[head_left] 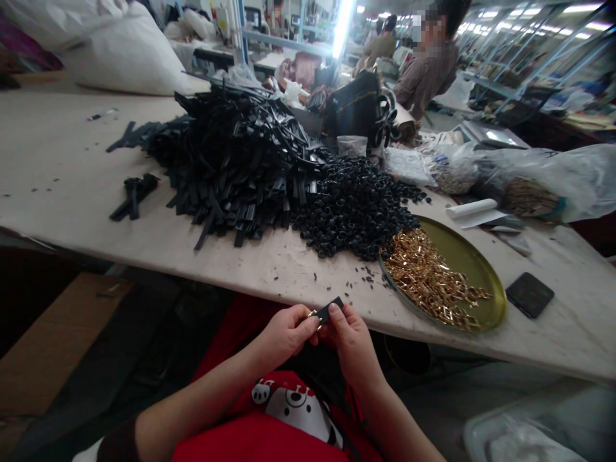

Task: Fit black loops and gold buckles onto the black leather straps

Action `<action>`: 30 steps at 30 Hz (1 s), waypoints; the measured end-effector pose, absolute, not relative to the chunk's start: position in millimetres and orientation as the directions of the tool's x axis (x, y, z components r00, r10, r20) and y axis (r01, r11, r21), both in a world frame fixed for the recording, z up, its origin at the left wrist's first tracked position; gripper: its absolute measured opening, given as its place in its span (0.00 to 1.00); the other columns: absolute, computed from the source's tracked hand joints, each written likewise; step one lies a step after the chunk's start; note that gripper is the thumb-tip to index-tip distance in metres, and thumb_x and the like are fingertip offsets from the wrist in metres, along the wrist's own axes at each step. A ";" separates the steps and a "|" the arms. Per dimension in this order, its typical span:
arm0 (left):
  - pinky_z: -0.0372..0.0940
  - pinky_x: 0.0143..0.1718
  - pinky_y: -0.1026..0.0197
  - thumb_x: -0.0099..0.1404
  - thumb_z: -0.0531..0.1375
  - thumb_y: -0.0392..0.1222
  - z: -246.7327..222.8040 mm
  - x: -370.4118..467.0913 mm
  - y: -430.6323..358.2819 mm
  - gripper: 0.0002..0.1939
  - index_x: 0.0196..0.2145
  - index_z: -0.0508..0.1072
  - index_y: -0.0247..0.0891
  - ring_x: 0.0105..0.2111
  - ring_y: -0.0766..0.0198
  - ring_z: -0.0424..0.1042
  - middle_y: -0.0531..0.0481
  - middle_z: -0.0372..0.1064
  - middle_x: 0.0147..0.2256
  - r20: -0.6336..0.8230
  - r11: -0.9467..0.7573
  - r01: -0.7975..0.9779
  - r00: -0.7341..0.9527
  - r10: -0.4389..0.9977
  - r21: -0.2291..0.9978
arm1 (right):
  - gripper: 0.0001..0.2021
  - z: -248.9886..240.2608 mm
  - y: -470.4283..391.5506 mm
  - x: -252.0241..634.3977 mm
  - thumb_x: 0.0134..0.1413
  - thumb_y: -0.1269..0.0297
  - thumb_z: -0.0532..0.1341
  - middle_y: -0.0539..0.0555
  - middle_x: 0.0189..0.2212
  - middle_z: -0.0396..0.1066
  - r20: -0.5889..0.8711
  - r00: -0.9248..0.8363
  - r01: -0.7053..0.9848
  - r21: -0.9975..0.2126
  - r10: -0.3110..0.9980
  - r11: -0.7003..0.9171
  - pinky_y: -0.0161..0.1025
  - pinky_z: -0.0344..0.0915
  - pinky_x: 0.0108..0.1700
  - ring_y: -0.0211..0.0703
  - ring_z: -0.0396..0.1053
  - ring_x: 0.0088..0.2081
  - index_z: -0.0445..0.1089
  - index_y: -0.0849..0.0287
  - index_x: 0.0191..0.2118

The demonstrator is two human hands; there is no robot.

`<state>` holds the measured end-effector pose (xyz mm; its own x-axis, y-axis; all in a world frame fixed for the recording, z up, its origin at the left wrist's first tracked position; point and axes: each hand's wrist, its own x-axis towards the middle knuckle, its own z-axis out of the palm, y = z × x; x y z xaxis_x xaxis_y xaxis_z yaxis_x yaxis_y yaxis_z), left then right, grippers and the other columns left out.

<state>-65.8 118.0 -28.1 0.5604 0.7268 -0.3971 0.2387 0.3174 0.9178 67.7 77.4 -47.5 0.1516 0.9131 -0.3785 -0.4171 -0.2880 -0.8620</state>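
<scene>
In the head view, looking down, a person's bare left hand (290, 328) and right hand (352, 333) meet just in front of the edge of a long pale worktable (158, 247). Both are closed in a pinch on one short, flat black strap (330, 310), the right thumb pressing on its face; a small gold-coloured metal fitting (315, 314) shows at the left fingertips, on the strap's near end. On the table beyond lies a tall heap of flat black strips (240, 167), touching a lower pile of small black loops (353, 208). To the right, a round, shallow olive-gold tray (488, 282) holds many shiny gold-coloured metal pieces (428, 276). Beside it rests a dark, flat rectangular object (530, 294).
</scene>
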 end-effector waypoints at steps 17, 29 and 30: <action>0.49 0.17 0.69 0.59 0.50 0.47 -44.8 -72.4 120.3 0.13 0.26 0.64 0.35 0.18 0.72 0.55 0.55 0.62 0.22 -0.486 0.311 0.384 0.547 0.681 0.869 | 0.09 -59.2 75.5 70.0 0.46 0.61 0.63 0.48 0.22 0.69 -0.469 -0.050 -0.405 -0.797 0.882 -0.447 0.32 0.58 0.29 0.33 0.63 0.24 0.67 0.62 0.30; 0.48 0.15 0.69 0.58 0.51 0.47 -46.4 -69.6 115.3 0.12 0.25 0.63 0.35 0.15 0.74 0.53 0.57 0.61 0.20 -0.513 0.363 0.370 0.506 0.694 0.855 | 0.09 -52.5 70.2 69.4 0.46 0.60 0.63 0.47 0.23 0.69 -0.434 0.005 -0.360 -0.841 0.901 -0.403 0.33 0.61 0.30 0.34 0.65 0.25 0.66 0.60 0.30; 0.48 0.16 0.69 0.58 0.51 0.46 -47.8 -69.5 113.7 0.12 0.25 0.63 0.35 0.16 0.73 0.54 0.57 0.61 0.20 -0.497 0.342 0.374 0.494 0.713 0.862 | 0.09 -50.9 68.9 68.6 0.44 0.62 0.64 0.47 0.24 0.69 -0.437 -0.003 -0.367 -0.836 0.899 -0.408 0.32 0.61 0.30 0.34 0.65 0.26 0.66 0.60 0.31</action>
